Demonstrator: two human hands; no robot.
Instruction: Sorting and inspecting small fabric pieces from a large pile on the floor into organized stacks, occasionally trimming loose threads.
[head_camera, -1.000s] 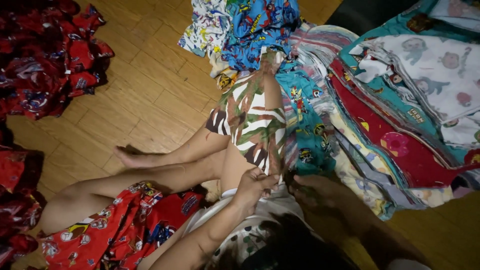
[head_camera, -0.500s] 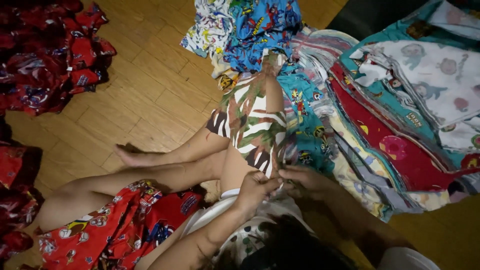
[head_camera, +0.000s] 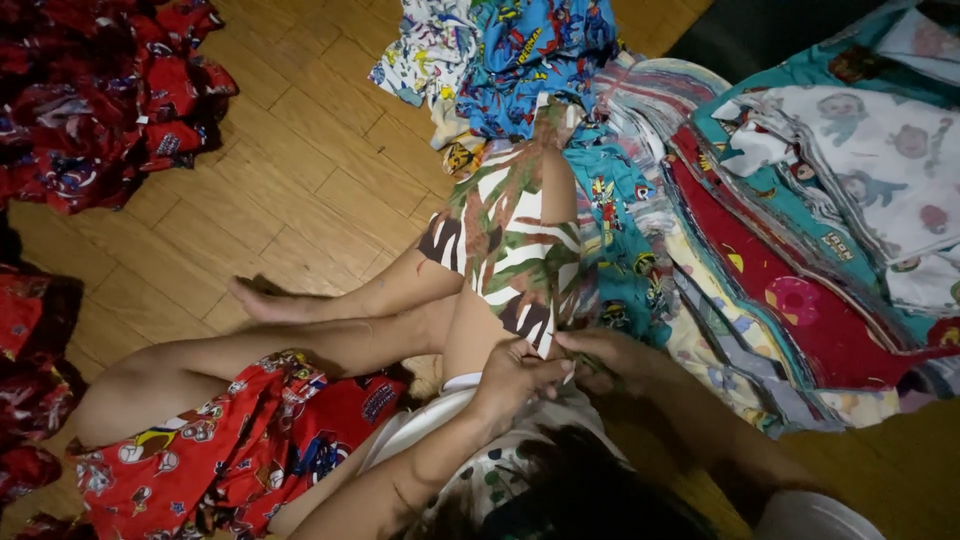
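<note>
Our right hand (head_camera: 610, 355) has slid in beside the left hand (head_camera: 515, 375); both now pinch the near hem of the leaf-print cloth (head_camera: 510, 245), soft, light and limp.

Leaf-and-stripe printed fabric piece (head_camera: 505, 240) draped over raised knee, centre. Both hands, left hand (head_camera: 515, 375) and right hand (head_camera: 605, 355), touching at its near edge. Stack of printed cartoon fabrics (head_camera: 780, 250) right. Heap of red printed cloth (head_camera: 95, 95) far left on wooden plank floor (head_camera: 300, 150).
</note>
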